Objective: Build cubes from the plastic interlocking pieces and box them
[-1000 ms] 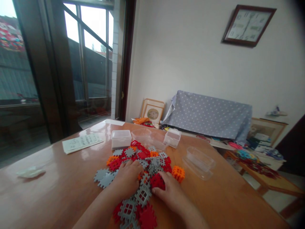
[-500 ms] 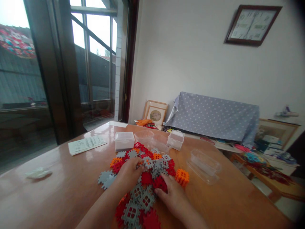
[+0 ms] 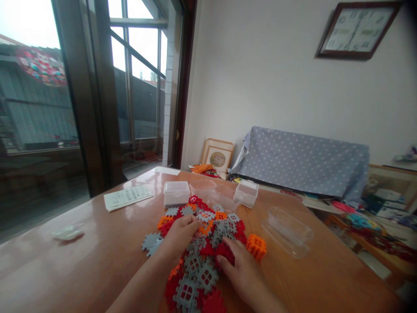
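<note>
A heap of flat red, grey and orange interlocking plastic tiles lies on the brown wooden table in front of me. My left hand rests palm down on the left side of the heap, fingers curled over an orange and a grey tile. My right hand lies on the heap's right side, fingertips touching red tiles. An orange cube built of tiles sits just right of my right hand.
Small clear plastic boxes stand behind the heap: one at the left, another at the right. A clear oblong container lies at the right. A printed sheet and a crumpled white scrap lie at the left.
My left hand slid forward over the heap and its fingers curled onto tiles. The right hand shifted slightly. The camera view drifted left, moving everything rightward in the picture.
</note>
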`<state>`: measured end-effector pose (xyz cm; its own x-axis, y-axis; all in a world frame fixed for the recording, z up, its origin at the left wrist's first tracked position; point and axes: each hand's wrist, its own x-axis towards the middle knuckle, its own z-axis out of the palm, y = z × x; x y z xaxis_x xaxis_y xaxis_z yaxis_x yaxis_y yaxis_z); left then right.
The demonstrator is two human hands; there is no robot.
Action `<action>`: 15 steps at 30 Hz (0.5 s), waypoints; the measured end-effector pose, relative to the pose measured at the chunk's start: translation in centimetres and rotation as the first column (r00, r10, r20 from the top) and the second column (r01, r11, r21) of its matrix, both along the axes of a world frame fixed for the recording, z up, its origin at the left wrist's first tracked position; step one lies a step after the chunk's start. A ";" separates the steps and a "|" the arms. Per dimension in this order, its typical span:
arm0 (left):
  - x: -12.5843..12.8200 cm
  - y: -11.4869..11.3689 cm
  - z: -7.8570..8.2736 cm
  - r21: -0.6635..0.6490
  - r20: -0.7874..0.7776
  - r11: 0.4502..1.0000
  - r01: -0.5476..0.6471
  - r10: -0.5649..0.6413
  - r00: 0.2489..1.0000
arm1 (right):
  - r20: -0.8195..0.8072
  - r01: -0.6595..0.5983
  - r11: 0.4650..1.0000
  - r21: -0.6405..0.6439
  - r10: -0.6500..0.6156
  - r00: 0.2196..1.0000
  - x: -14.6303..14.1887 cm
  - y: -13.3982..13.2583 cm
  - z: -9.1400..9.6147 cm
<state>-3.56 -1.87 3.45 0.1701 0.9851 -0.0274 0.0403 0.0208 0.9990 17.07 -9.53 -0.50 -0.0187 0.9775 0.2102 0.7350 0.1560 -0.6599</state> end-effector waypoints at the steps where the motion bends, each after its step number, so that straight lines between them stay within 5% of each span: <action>1: 0.0 -0.1 0.0 -0.017 0.014 1.000 0.006 -0.006 1.000 | 0.005 0.008 1.000 0.009 -0.008 1.000 0.0 0.0 0.0; 9: 0.9 -0.6 -0.3 -0.114 0.182 0.986 0.118 -0.096 0.979 | -0.039 0.041 0.996 0.074 -0.038 0.999 0.2 0.0 0.6; 15: 1.6 -1.3 0.0 -0.145 0.187 0.979 0.142 -0.114 0.976 | -0.263 0.149 0.982 0.112 -0.116 0.958 0.0 0.3 0.9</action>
